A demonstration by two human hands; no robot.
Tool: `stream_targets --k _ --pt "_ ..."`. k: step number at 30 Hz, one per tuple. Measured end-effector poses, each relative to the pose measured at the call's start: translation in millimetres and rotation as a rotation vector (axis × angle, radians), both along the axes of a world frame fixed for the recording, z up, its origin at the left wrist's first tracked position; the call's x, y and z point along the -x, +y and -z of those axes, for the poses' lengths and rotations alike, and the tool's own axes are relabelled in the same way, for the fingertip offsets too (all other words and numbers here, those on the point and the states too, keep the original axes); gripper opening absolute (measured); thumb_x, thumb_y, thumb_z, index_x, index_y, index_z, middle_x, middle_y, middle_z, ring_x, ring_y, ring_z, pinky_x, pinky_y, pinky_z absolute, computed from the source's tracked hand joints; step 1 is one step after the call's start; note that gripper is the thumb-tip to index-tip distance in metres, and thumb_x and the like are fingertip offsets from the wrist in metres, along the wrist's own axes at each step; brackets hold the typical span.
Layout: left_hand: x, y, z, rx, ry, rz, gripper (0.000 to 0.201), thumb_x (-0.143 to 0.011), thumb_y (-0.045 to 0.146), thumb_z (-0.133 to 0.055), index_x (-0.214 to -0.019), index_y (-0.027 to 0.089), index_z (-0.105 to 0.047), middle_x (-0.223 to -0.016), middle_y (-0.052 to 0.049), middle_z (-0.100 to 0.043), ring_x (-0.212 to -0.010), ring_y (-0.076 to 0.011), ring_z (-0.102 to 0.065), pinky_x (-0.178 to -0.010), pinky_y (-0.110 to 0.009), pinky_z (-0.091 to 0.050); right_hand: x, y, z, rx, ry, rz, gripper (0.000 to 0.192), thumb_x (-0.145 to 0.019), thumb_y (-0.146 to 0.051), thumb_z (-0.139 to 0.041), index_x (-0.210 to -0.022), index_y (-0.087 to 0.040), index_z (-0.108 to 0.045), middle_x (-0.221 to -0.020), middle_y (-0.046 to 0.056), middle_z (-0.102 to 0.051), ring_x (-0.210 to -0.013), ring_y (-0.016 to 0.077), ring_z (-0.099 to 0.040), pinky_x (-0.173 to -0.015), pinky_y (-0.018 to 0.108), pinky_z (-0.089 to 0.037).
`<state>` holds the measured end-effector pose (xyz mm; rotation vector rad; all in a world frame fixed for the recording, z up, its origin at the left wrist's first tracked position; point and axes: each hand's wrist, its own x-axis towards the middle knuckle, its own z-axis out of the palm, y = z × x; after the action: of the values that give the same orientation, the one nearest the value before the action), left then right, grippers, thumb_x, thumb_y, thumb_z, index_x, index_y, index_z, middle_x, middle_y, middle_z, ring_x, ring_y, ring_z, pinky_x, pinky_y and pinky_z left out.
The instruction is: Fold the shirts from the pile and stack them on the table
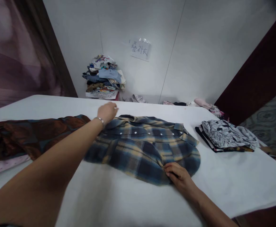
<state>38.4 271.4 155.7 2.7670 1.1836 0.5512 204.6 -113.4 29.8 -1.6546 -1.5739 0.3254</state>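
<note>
A plaid shirt (138, 154) in blue, black and cream lies on the white table, with its collar toward the right and its row of white buttons running across. My right hand (178, 175) pinches the shirt's fabric near the front edge, where creases run up from the fingers. Stretched across the table, my left hand (107, 112) is over the shirt's far left end, a bracelet at its wrist. Its fingers look bent, but they are blurred and partly hidden, so their grip is unclear.
A brown and dark patterned garment (40, 132) lies at the left, partly behind my left forearm. Folded clothes (225, 135) are stacked at the right. Behind the table rises a tall clothes pile (105, 77). A handwritten sign (140, 49) hangs on the wall.
</note>
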Motion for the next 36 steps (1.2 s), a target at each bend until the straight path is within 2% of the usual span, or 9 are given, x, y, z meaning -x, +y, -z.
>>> stream_targets --k 5,8,11,15,19,22,26,31,36 --pt "1.2 -71.7 61.0 0.111 0.153 0.461 0.039 -0.088 0.043 -0.045 -0.114 0.02 -0.063 -0.119 -0.009 -0.064 -0.113 -0.0219 -0.056 -0.097 -0.031 -0.04 -9.3 15.8 -6.1 0.228 0.219 0.223 0.054 -0.08 -0.042 -0.064 -0.13 -0.022 -0.054 -0.114 0.01 -0.066 -0.092 0.0244 -0.066 -0.082 0.042 -0.054" --pt "10.5 -102.3 81.0 0.142 0.244 0.482 0.042 -0.085 0.042 -0.053 -0.119 0.019 -0.06 -0.119 -0.011 -0.065 -0.11 -0.0248 -0.059 -0.094 -0.034 -0.043 -2.1 34.7 -19.5 0.343 0.191 0.144 0.047 -0.08 -0.037 -0.063 -0.124 -0.021 -0.059 -0.103 0.008 -0.069 -0.083 0.0226 -0.065 -0.077 0.04 -0.054" --pt "31.0 -124.8 73.3 0.098 0.279 0.48 0.026 -0.087 0.031 -0.052 -0.107 0.02 -0.065 -0.104 -0.01 -0.068 -0.097 -0.0249 -0.062 -0.086 -0.037 -0.044 16.3 34.7 -40.7 0.298 0.078 -0.108 0.021 -0.085 -0.023 -0.053 -0.1 -0.021 -0.068 -0.091 0.005 -0.069 -0.084 0.0195 -0.063 -0.078 0.034 -0.051" --pt "79.3 -172.2 47.6 -0.004 0.208 0.599 0.024 -0.092 0.027 -0.042 -0.091 0.02 -0.065 -0.091 -0.007 -0.067 -0.085 -0.0209 -0.061 -0.076 -0.034 -0.041 32.4 -5.7 -59.6 0.181 -0.093 -0.323 0.021 -0.084 -0.01 -0.047 -0.086 -0.022 -0.065 -0.09 0.004 -0.065 -0.091 0.018 -0.059 -0.084 0.035 -0.046" --pt "123.6 -228.9 47.0 0.068 0.221 0.698 0.022 -0.093 0.029 -0.044 -0.084 0.022 -0.063 -0.083 -0.002 -0.065 -0.074 -0.0172 -0.059 -0.067 -0.032 -0.038 33.9 -51.9 -50.6 0.204 -0.089 -0.255 0.024 -0.083 -0.008 -0.044 -0.085 -0.023 -0.062 -0.085 0.003 -0.064 -0.087 0.0179 -0.06 -0.082 0.035 -0.048" --pt "129.2 -252.9 54.6 0.109 0.245 0.676 0.027 -0.096 0.028 -0.039 -0.084 0.022 -0.063 -0.079 -0.001 -0.064 -0.072 -0.0158 -0.058 -0.065 -0.03 -0.038 44.6 -63.5 -38.8 0.159 -0.155 -0.135 0.043 -0.082 -0.013 -0.05 -0.122 -0.027 -0.055 -0.117 0.008 -0.062 -0.111 0.0233 -0.056 -0.095 0.044 -0.045" --pt "115.4 -260.9 48.3 0.001 0.182 0.55 0.03 -0.096 0.027 -0.036 -0.095 0.023 -0.065 -0.085 -0.004 -0.064 -0.071 -0.0154 -0.057 -0.064 -0.028 -0.041 73.9 -48.9 -31.1 0.113 -0.295 -0.174 0.075 -0.081 -0.024 -0.06 -0.148 -0.029 -0.026 -0.143 0.011 -0.045 -0.132 0.0276 -0.04 -0.112 0.054 -0.026" --pt "124.0 -257.5 39.3 0.168 0.12 0.553 0.027 -0.093 0.036 -0.044 -0.107 0.028 -0.065 -0.102 -0.003 -0.067 -0.081 -0.015 -0.064 -0.071 -0.026 -0.048 87.4 -33.3 -33.1 -0.06 -0.281 -0.255 0.045 -0.085 -0.01 -0.042 -0.127 -0.026 -0.052 -0.098 0.006 -0.067 -0.096 0.0199 -0.062 -0.1 0.047 -0.041" --pt "153.4 -241.3 67.3 0.331 0.184 0.309 0.038 -0.085 0.049 -0.05 -0.115 0.03 -0.064 -0.115 -0.006 -0.069 -0.104 -0.0264 -0.065 -0.084 -0.037 -0.051 78.7 -59.9 -46.9 -0.187 -0.033 -0.303 0.033 -0.09 -0.017 -0.039 -0.116 -0.028 -0.057 -0.107 0.005 -0.068 -0.103 0.0203 -0.062 -0.103 0.046 -0.038"
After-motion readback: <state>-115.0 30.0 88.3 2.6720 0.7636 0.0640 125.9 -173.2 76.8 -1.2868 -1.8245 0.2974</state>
